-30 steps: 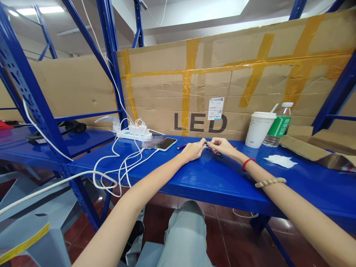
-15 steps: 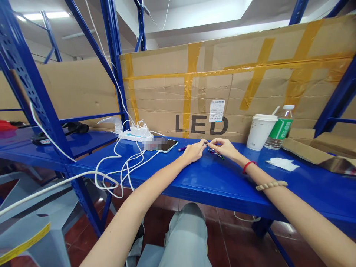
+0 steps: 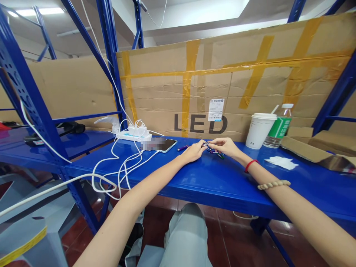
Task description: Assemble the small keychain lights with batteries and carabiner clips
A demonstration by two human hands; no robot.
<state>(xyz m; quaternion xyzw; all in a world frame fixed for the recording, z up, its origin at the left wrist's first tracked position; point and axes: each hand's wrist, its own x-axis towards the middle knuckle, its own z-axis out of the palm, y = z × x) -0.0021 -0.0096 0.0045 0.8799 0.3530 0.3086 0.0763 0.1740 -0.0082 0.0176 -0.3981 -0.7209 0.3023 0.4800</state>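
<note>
Grip: left hand [image 3: 193, 151] and right hand [image 3: 226, 146] pinching a small item [image 3: 205, 145], details unclear
Purple pen [image 3: 183, 148]: desk [image 3: 191, 181], nine o'clock from left hand
White cup [image 3: 259, 132]: two o'clock

Fairly bright light came from overhead, a tube lamp [image 3: 36, 12] glaring at upper left. The tabletop [image 3: 211, 181] shone softly — the floor [image 3: 230, 241] lay dimmer. Edges stretched wide; the small dark items [image 3: 218, 153] mid-table lacked clear detail.
</note>
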